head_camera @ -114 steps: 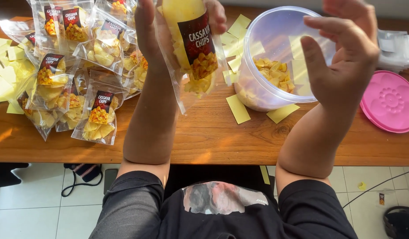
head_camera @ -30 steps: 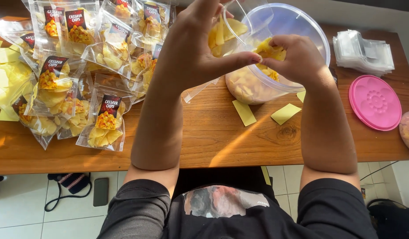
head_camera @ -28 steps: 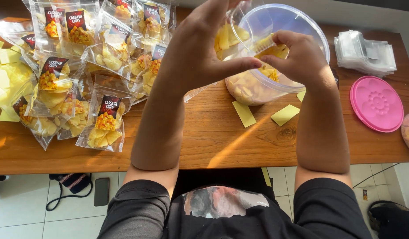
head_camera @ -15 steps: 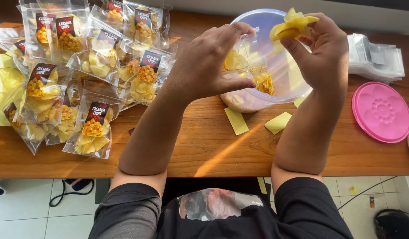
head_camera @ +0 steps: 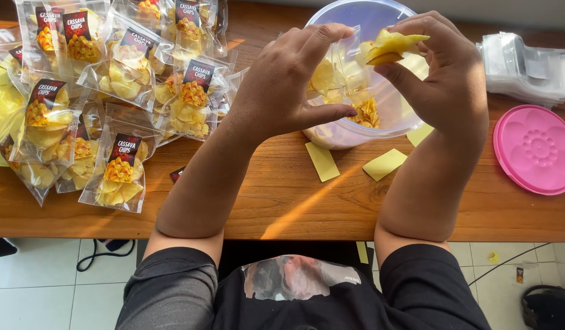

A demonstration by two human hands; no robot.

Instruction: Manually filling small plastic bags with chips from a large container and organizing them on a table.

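The left hand (head_camera: 282, 85) is raised over the table (head_camera: 282, 195), its grip narrow, thumb and fingers pinching the mouth of a clear bag (head_camera: 337, 73) that is partly filled with yellow chips. The bag hangs in front of the near wall of a big clear tub (head_camera: 355, 131), which stands at the far middle of the table with more chips heaped inside.

The right hand (head_camera: 447, 73) is just right of the bag, its grip closed on a small bunch of chips (head_camera: 389, 47) held at the fingertips, right beside the bag's open top and above the tub.

On the left side of the table lies a pile of filled bags (head_camera: 111, 91), each with a dark label, overlapping one another. Two yellow paper slips (head_camera: 383, 164) lie flat on the wood just near of the tub. To the right, a round pink lid (head_camera: 536, 150) rests flat, and beyond it, at the far right, sits a stack of empty clear bags (head_camera: 527, 67).
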